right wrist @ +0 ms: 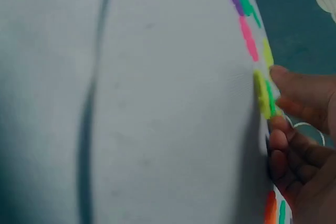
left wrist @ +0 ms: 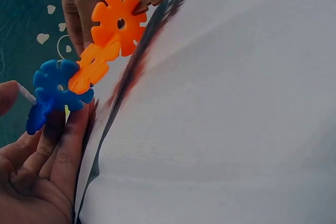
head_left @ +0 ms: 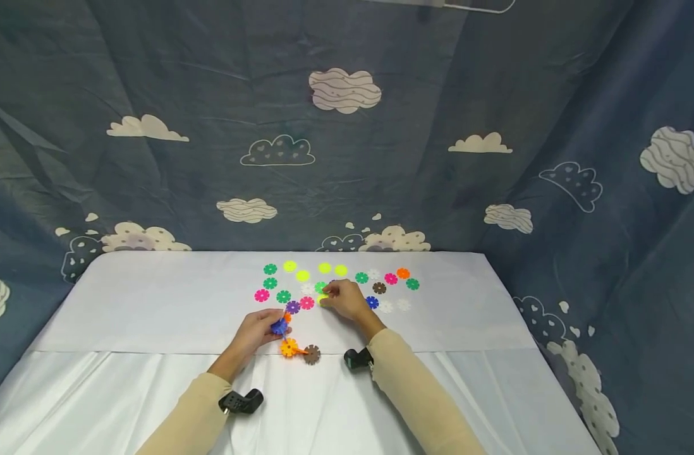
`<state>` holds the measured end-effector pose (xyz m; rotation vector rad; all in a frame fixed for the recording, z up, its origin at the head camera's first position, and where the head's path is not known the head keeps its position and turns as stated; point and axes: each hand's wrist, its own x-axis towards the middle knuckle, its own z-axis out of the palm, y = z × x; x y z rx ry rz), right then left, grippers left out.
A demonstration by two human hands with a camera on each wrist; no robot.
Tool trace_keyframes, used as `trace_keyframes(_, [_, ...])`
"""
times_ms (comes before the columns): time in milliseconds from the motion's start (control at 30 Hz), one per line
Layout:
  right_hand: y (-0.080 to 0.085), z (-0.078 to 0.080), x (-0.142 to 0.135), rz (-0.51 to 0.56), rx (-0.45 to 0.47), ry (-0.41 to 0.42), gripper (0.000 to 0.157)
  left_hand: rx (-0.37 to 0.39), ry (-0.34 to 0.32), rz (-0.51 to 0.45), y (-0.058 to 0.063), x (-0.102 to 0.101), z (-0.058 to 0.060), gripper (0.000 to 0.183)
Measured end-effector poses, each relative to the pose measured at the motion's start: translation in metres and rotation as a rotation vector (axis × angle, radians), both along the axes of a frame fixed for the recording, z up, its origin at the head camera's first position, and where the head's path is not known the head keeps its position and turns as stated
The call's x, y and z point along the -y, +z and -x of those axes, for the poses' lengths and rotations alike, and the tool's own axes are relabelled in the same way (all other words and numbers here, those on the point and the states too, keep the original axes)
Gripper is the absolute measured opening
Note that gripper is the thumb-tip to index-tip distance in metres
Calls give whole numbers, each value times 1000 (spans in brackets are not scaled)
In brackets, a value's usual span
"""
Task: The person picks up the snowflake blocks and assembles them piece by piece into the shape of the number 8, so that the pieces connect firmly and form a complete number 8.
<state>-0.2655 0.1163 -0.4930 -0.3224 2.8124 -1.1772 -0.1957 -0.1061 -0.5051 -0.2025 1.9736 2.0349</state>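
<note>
Beige sleeves (head_left: pixel 421 392) reach in from the near edge, a black wrist camera (head_left: pixel 241 402) on each, over a table spread with white cloth (head_left: pixel 125 379). Just beyond them, a chain of slotted plastic discs trails from the person's left side: a brown disc (head_left: pixel 311 354) at its near end, then two orange discs (head_left: pixel 289 347) slotted together at an angle, then the blue discs (head_left: pixel 279 327). Thumb and fingers of the left hand (head_left: pixel 258 330) grip that blue end. Apart from it and a little farther off, the right hand (head_left: pixel 347 299) has its thumb and fingers bent at a yellow disc (head_left: pixel 322 299); whether they pinch it, I can't tell. Loose discs are scattered about that hand: a purple disc (head_left: pixel 292 307) and a pink disc (head_left: pixel 306 303) to its left, a dark blue disc (head_left: pixel 372 303) and some white discs (head_left: pixel 404 304) to its right. Farther back lie more yellow and green ones, and behind the table hangs a blue-grey curtain (head_left: pixel 381 177) printed with pale clouds (head_left: pixel 345 90).
</note>
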Motion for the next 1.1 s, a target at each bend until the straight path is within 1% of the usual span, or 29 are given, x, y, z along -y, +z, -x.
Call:
trace_keyframes(100, [-3, 1, 1, -67, -5, -3, 23, -26, -20, 2, 0, 2, -1, 42])
trace_keyframes(200, [-8, 2, 2, -116, -9, -2, 21, -34, -18, -1, -1, 2, -2, 42])
trace_keyframes(300, [-8, 2, 2, -125, -13, 19, 22, -19, 8, -30, -2, 1, -4, 41])
trace_keyframes(400, [-5, 2, 2, -101, -8, 43, 23, 8, 36, -79, -3, 0, -4, 40])
trace_keyframes(433, [-3, 2, 2, -76, -3, 48, 23, 11, 38, -94, -3, -1, -4, 40])
trace_keyframes(500, [1, 2, 1, 20, 37, 53, 21, 22, 48, -119, -3, -3, -3, 40])
trace_keyframes(567, [5, 2, 2, 169, 99, 68, 20, 22, 50, -133, -3, -5, -2, 42])
trace_keyframes(667, [9, 2, 9, 383, 198, 108, 23, 28, 61, -134, -2, -6, -2, 42])
trace_keyframes(733, [11, 2, 16, 456, 228, 138, 25, 20, 56, -134, -2, -6, -2, 44])
trace_keyframes(800, [13, 2, 24, 485, 242, 154, 25, 17, 53, -133, -3, -6, -1, 43])
trace_keyframes(933, [15, 1, 39, 498, 245, 163, 21, 4, 36, -140, -4, -6, 0, 43])
trace_keyframes(1100, [17, -4, 51, 462, 228, 181, 19, -1, 50, -117, -5, -6, -1, 40])
